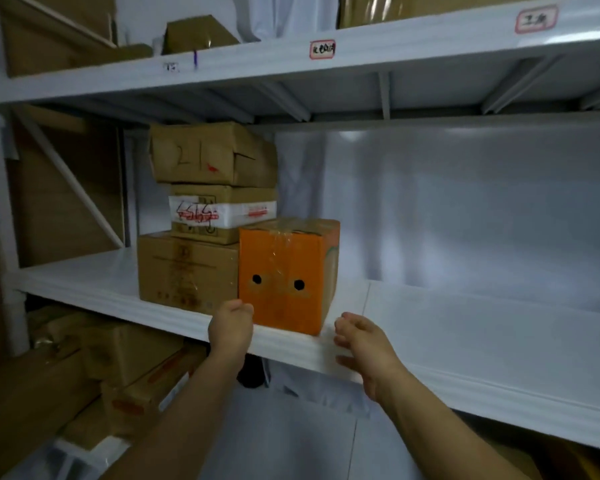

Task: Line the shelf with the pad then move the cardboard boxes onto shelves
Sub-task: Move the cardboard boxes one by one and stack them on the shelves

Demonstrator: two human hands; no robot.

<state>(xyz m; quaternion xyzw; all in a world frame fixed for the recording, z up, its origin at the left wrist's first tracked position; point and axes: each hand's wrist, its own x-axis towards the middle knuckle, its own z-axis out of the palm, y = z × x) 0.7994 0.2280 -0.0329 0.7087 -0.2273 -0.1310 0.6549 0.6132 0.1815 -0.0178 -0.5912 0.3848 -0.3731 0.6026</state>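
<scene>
The top brown box [212,155] carries a handwritten "21" (in dark marker); the shelf labels [322,49] and the red writing on the tape [222,213] are too blurred to read.

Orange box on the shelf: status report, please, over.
Left hand at lower-left corner of orange box, grip unclear. Right hand loose, clear of it. Box upright on white shelf, beside brown stack. Shelf to its right free.

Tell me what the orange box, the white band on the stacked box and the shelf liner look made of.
Orange box: cardboard, matte orange print, brown at the top; glossy clear tape glints down its front. White band: likely tape, paper or plastic, with red marks. Liner: smooth white sheet, soft sheen, perhaps foam or plastic; cannot tell.
</scene>
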